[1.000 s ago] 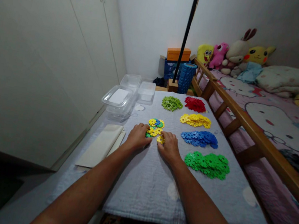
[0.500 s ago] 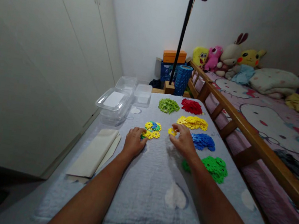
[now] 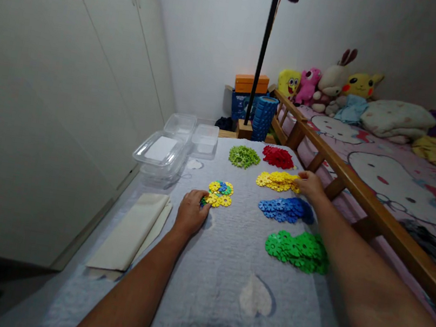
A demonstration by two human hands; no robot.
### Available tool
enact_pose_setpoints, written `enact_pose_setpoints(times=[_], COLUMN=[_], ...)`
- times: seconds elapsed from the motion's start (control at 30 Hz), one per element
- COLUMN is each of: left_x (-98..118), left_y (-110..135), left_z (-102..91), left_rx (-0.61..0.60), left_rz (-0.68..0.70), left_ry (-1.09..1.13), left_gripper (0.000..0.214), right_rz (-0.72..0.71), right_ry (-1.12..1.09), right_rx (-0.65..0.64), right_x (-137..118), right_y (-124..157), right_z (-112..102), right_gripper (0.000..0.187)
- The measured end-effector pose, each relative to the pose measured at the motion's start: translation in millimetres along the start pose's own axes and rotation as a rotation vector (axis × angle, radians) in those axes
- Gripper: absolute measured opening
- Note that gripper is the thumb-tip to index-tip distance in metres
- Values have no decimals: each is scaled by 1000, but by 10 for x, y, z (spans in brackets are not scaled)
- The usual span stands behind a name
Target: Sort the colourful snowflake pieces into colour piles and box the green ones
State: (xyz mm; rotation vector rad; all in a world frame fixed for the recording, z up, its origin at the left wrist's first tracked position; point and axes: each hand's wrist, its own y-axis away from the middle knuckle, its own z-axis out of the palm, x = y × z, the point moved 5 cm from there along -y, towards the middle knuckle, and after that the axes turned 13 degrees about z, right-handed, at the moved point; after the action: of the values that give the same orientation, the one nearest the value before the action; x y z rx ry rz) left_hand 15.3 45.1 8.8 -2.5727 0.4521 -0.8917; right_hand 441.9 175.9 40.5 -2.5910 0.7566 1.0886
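Head camera.

Listener: Where are the person's two hands?

Describer: Both are on a table under a pale quilted cloth (image 3: 217, 278). The left hand (image 3: 189, 215) lies palm down with its fingers curled onto the near edge of a small mixed cluster (image 3: 219, 192) of yellow, blue and green flower-shaped pieces, left of centre. It touches the cluster, but it's too small to tell whether it grips a piece.

Listener: And the other hand?

Describer: The right hand (image 3: 310, 184) is stretched further away, fingers drawn together at the right edge of the yellow heap (image 3: 276, 180). Whether a piece is pinched between them, I cannot tell.

Listener: Why do the pieces lie that way?

Describer: They seem grouped by colour. On the right side, each apart from its neighbours, are a dark green heap (image 3: 297, 247), a blue heap (image 3: 285, 208), the yellow one, then a red heap (image 3: 278, 157) with a light green heap (image 3: 244, 156) beside it. Only the cluster under the left hand mixes colours.

Listener: Anything else?

Describer: Clear plastic containers (image 3: 160, 152) and a folded cream cloth (image 3: 132, 230) are at the left edge (off the working space, by my reading). A wooden bed rail (image 3: 361, 191) runs along the right.
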Motion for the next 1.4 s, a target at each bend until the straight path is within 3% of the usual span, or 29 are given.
enact_pose_setpoints(times=[0.27,0.47,0.63,0.73,0.83,0.93,1.0,1.17,1.27,1.4], left_x=[-32,-25,-41,-36,-29,-27,-30,-57,-53,-42], left_y=[10,4,2,-14,-44,-71,-80,-76,-87,-132], left_z=[-1,7,32,43,28,8,3,7,6,-13], left_rx=[11,-19,-36,-82,-117,-127,-120,-79,-70,-43], left_rz=[-2,5,34,79,106,110,110,93,104,129], left_ry=[10,14,0,-22,-22,2,18,48,66,62], left_gripper=[23,25,27,33,34,33,33,37,39,41], right_rz=[-27,-41,-46,-100,-216,-348,-417,-507,-466,-495], right_ry=[77,26,-108,-173,-211,-124,-9,187,191,238], right_rx=[6,56,137,96,-62,-301,-396,-298,-248,-284], right_x=[-19,-86,-254,-490,-778,-1009,-1085,-1094,-1049,-1054], right_y=[-101,-14,189,457,852,1328,1627,2070,2146,2212], right_z=[165,81,-108,-105,79,451,733,1236,1365,1445], right_gripper=[28,30,33,31,29,24,21,41,53,51])
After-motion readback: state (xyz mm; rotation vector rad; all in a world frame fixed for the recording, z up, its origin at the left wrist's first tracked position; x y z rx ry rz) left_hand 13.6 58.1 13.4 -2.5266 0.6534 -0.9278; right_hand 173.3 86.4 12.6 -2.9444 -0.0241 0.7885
